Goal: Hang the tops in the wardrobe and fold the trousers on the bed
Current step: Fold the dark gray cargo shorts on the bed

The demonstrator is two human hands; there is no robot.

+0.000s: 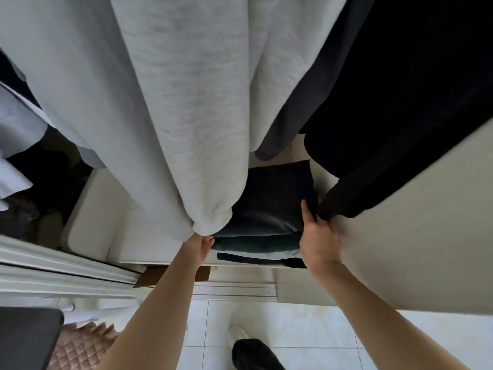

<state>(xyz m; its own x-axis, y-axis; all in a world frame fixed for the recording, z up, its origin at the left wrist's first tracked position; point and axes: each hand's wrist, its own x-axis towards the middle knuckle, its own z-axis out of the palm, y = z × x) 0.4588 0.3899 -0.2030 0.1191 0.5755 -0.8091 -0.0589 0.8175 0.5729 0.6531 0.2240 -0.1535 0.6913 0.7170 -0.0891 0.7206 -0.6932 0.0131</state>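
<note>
Trousers [269,209], already folded, sat as the dark top layer of a short stack on the wardrobe floor [149,244], below the hanging tops. Your right hand [318,236] was at the stack's right edge, thumb lying on the top fold; the other fingers were hidden behind the stack and a black sleeve [344,201], so the grip could not be confirmed. Your left hand [202,243] reached under the hem of the grey sweatshirt [186,116] toward the stack's left edge; its fingers were mostly covered, and whether it held anything could not be determined.

Recommended handling at this step, as a judgement: you needed both hands level on opposite edges, squaring the pile without dragging the top fold askew. You should also have kept the grey hem and black sleeve clear of the pile.

The stack showed a navy piece on top, a dark green one beneath, then a pale layer and a black one lowest. Edges looked roughly aligned, with the front folds slightly rounded. A black garment [400,89] hung at right.
</note>
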